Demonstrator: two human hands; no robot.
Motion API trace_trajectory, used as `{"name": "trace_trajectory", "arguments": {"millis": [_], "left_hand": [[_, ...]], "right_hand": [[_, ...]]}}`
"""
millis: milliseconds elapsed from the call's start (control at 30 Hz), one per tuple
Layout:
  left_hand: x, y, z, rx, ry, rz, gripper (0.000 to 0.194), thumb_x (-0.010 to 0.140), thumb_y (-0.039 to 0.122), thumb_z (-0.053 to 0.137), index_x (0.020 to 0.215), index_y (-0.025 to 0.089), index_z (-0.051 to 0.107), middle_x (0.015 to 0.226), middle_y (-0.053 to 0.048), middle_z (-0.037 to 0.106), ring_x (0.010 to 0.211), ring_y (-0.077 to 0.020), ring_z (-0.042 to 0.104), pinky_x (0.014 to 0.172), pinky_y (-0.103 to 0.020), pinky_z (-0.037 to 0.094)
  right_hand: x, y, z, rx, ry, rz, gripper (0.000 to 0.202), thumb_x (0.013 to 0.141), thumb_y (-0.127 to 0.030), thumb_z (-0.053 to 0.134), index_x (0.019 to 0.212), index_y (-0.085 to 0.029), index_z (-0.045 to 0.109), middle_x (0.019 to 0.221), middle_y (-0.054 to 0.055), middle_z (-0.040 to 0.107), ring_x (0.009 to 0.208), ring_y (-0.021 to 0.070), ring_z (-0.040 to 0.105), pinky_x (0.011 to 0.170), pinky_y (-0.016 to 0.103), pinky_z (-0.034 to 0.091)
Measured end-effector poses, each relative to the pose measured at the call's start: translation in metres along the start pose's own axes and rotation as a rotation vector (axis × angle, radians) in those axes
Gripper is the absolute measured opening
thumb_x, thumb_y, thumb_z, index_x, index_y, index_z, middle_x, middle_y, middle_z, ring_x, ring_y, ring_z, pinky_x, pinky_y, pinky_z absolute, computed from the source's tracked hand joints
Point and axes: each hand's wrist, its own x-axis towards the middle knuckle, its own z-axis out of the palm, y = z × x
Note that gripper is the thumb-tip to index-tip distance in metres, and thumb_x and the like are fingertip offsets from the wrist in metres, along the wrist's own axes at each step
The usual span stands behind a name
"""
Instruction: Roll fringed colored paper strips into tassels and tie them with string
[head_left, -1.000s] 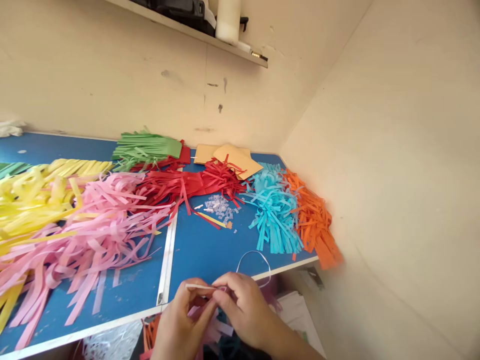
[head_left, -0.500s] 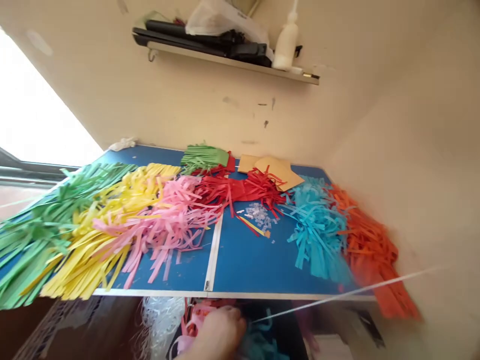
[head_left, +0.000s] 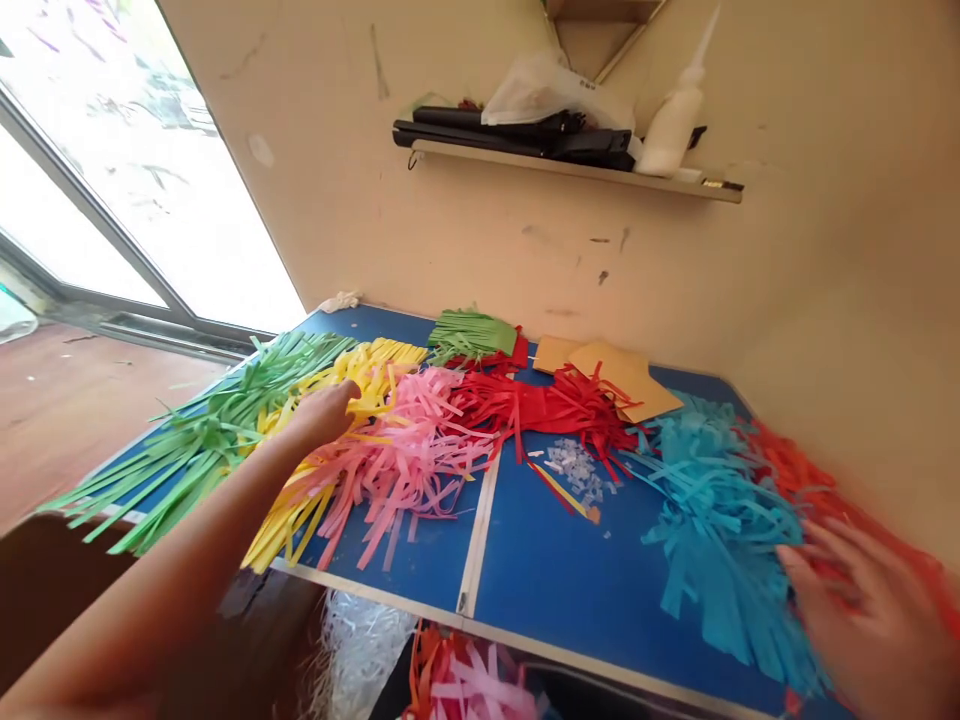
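Both hands are well apart from each other, at opposite ends of the blue tabletop. Left hand reaches across the yellow fringed strips, its fingers bent down at the near side of the pile; whether they grip any strip cannot be told. Right hand, blurred, has its thumb and fingers spread and lies over the right edge, beside the turquoise fringed strips and in front of the orange-red strips; contact with either is unclear.

Green fringed strips lie left of the yellow ones, their ends over the front edge. Pink strips overlap the yellow on the right, and red fringed strips spread from the pink toward the turquoise. Behind the red lie a light-green fringed bundle and tan paper pieces. Small clear pieces are scattered in front of the red, next to a thin yellow strip.

Below the front edge are white shredded strips and a pink and orange bunch. On the wall shelf stands a white nozzle bottle, right of a plastic bag.
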Motion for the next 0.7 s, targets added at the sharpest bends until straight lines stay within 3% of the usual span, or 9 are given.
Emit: {"name": "trace_trajectory", "arguments": {"millis": [133, 233, 367, 467, 533, 567, 633, 700], "left_hand": [[0.011, -0.021, 0.02, 0.043, -0.014, 0.02, 0.037, 0.09, 0.041, 0.061, 0.118, 0.017, 0.06, 0.117, -0.008, 0.064, 0.102, -0.0212, 0.063, 0.089, -0.045, 0.052], [-0.003, -0.038, 0.025, 0.073, 0.067, -0.064, 0.029, 0.093, 0.041, 0.056, 0.109, 0.018, 0.063, 0.111, -0.007, 0.066, 0.096, -0.0184, 0.064, 0.085, -0.04, 0.053], [-0.04, -0.067, 0.008, 0.164, 0.192, -0.257, 0.03, 0.092, 0.04, 0.047, 0.094, 0.016, 0.064, 0.09, -0.005, 0.068, 0.088, -0.0244, 0.065, 0.073, -0.039, 0.051], [-0.066, -0.078, -0.018, 0.257, 0.239, -0.316, 0.023, 0.08, 0.034, 0.051, 0.08, 0.015, 0.065, 0.08, -0.012, 0.068, 0.095, -0.0424, 0.062, 0.073, -0.053, 0.045], [-0.068, -0.072, -0.032, 0.296, 0.272, -0.258, 0.025, 0.081, 0.031, 0.048, 0.087, 0.017, 0.067, 0.095, -0.017, 0.069, 0.112, -0.051, 0.051, 0.08, -0.064, 0.039], [-0.064, -0.065, -0.035, 0.301, 0.271, -0.193, 0.028, 0.084, 0.03, 0.044, 0.092, 0.019, 0.068, 0.105, -0.016, 0.069, 0.12, -0.0499, 0.047, 0.086, -0.065, 0.036], [-0.043, -0.047, -0.032, 0.283, 0.175, 0.012, 0.031, 0.091, 0.027, 0.039, 0.099, 0.023, 0.069, 0.115, -0.009, 0.068, 0.121, -0.0359, 0.051, 0.096, -0.055, 0.038], [-0.017, -0.031, -0.018, 0.268, 0.037, 0.197, 0.022, 0.092, 0.026, 0.048, 0.096, 0.022, 0.069, 0.11, -0.005, 0.07, 0.111, -0.0241, 0.059, 0.096, -0.044, 0.043]], "right_hand": [[0.007, -0.032, 0.019, 0.068, -0.026, 0.072, 0.052, 0.087, -0.065, 0.048, 0.107, -0.022, 0.067, 0.129, 0.011, 0.058, 0.066, 0.0226, 0.068, 0.062, 0.043, 0.059], [0.001, -0.035, 0.03, 0.09, -0.072, 0.04, 0.054, 0.087, -0.068, 0.045, 0.104, -0.023, 0.069, 0.125, 0.009, 0.061, 0.076, 0.0247, 0.068, 0.059, 0.038, 0.057], [-0.008, -0.023, 0.033, 0.102, -0.068, -0.043, 0.052, 0.087, -0.069, 0.047, 0.101, -0.025, 0.071, 0.121, 0.009, 0.064, 0.077, 0.0261, 0.068, 0.058, 0.038, 0.056], [-0.01, -0.019, 0.03, 0.105, -0.058, -0.071, 0.051, 0.086, -0.07, 0.048, 0.1, -0.027, 0.071, 0.119, 0.009, 0.065, 0.071, 0.0251, 0.068, 0.06, 0.04, 0.056], [-0.008, -0.028, 0.029, 0.131, -0.063, -0.073, 0.046, 0.088, -0.067, 0.049, 0.098, -0.028, 0.072, 0.116, 0.008, 0.067, 0.069, 0.0234, 0.068, 0.06, 0.038, 0.056], [-0.007, -0.035, 0.03, 0.154, -0.07, -0.076, 0.042, 0.089, -0.064, 0.05, 0.097, -0.029, 0.072, 0.114, 0.008, 0.067, 0.068, 0.0221, 0.068, 0.06, 0.036, 0.057], [-0.004, -0.056, 0.035, 0.203, -0.079, -0.115, 0.037, 0.092, -0.057, 0.05, 0.097, -0.028, 0.072, 0.113, 0.007, 0.068, 0.072, 0.0211, 0.069, 0.062, 0.034, 0.058], [-0.003, -0.077, 0.04, 0.242, -0.079, -0.217, 0.033, 0.095, -0.051, 0.05, 0.099, -0.026, 0.072, 0.114, 0.007, 0.068, 0.085, 0.0223, 0.071, 0.071, 0.034, 0.06]]}}
